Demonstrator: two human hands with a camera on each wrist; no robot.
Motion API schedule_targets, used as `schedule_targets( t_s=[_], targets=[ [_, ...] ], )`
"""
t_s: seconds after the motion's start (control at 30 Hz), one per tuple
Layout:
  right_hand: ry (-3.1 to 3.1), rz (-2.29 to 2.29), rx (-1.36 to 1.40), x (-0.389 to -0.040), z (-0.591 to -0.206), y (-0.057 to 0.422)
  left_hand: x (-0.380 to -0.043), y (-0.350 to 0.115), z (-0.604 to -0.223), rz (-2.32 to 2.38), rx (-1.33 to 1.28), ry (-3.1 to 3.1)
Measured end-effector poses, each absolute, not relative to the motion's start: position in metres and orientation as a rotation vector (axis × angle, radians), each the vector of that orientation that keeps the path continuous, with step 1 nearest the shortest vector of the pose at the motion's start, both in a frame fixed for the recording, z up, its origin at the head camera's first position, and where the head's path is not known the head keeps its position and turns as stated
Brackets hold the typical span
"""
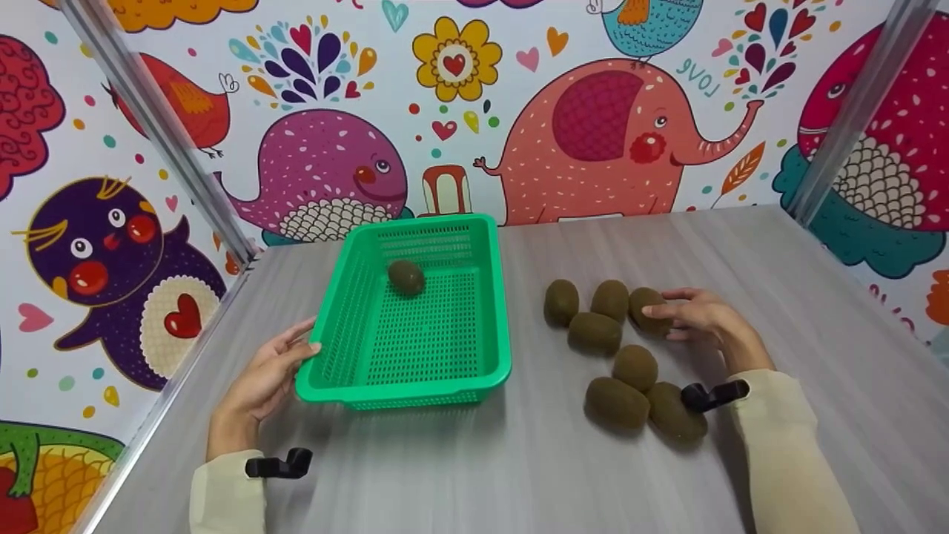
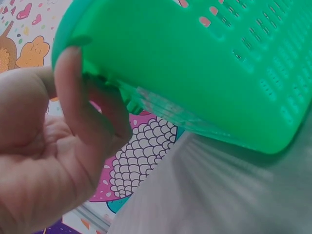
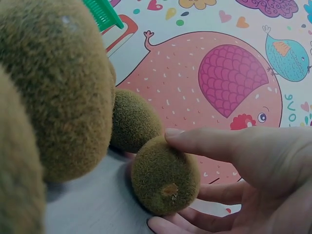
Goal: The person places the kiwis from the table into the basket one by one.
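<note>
A green plastic basket stands on the table with one kiwi inside, towards its far left. My left hand grips the basket's left rim, thumb over the edge; the left wrist view shows the fingers curled behind the green wall. At the right, my right hand pinches a brown fuzzy kiwi at the right end of the far row, thumb on its upper side and fingers on the far side. This kiwi touches or nearly touches its neighbour.
Several more kiwis lie grouped on the grey table, between the basket and my right forearm; the nearest is an oblong kiwi. A wall printed with cartoon animals closes off the back, and metal posts rise at the corners.
</note>
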State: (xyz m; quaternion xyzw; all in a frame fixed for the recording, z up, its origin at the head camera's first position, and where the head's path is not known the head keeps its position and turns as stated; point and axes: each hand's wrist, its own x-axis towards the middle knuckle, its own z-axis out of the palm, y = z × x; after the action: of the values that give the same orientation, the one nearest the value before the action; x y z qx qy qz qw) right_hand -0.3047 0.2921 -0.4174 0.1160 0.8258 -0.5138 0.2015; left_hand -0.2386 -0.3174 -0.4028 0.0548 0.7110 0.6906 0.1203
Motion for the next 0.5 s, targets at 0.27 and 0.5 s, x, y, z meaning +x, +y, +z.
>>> schedule_targets(
  t_s=[0.27, 0.5],
  targets=[
    [2.332, -1.355, 0.348, -0.303, -0.4149, 0.2931, -0.2378, -0.3188, -0.4026, 2.004, 0.169, 2.082],
    [2.299, -1.414, 0.345, -0.301, -0.4145, 0.2966, -0.2379, -0.3187, -0.4027, 2.006, 0.19, 2.078]
  ],
)
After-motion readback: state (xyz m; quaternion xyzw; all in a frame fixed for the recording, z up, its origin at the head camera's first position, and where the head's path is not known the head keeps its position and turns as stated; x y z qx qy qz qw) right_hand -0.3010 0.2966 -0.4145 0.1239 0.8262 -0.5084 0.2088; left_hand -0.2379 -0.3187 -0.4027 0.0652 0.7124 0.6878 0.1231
